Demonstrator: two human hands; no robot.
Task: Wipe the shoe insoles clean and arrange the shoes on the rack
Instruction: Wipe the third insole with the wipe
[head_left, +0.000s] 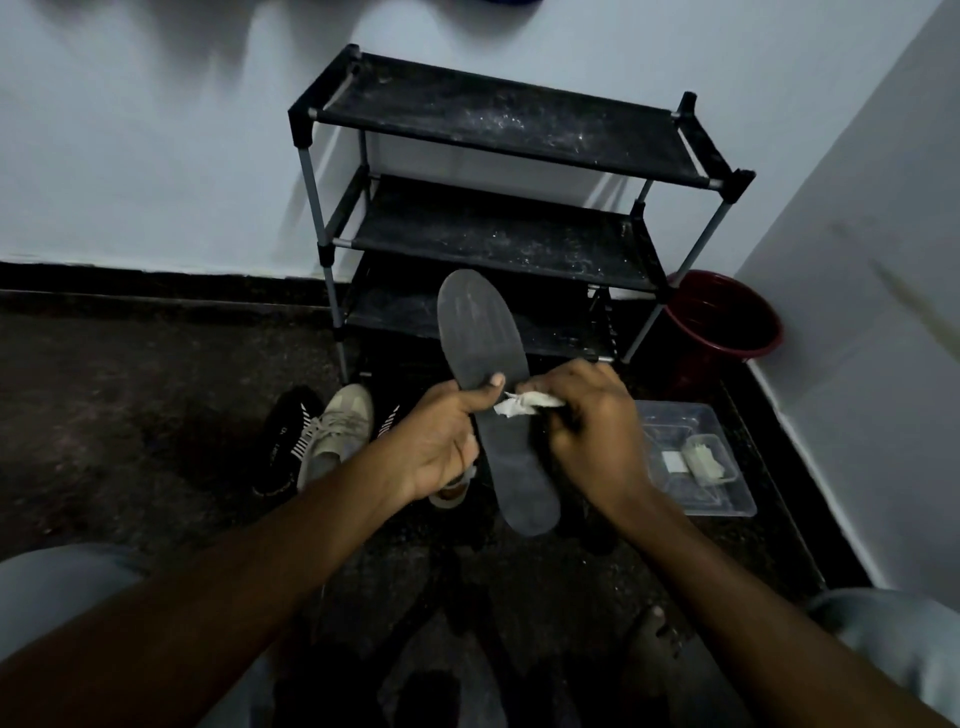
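Wiping the insole
Your left hand grips the dark insole; your right hand pinches a white wipe against it.

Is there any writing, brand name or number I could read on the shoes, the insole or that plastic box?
Black shoe: small pale lettering on its side, too blurred to read.
Insole: no text visible.
Clear plastic box: a white patch inside it, nothing legible.
Shoe rack: no text visible.

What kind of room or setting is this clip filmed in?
Probably a corner of a home, perhaps an entryway: a black shoe rack against a plain wall, shoes on the dark floor, and a red bucket beside the rack.
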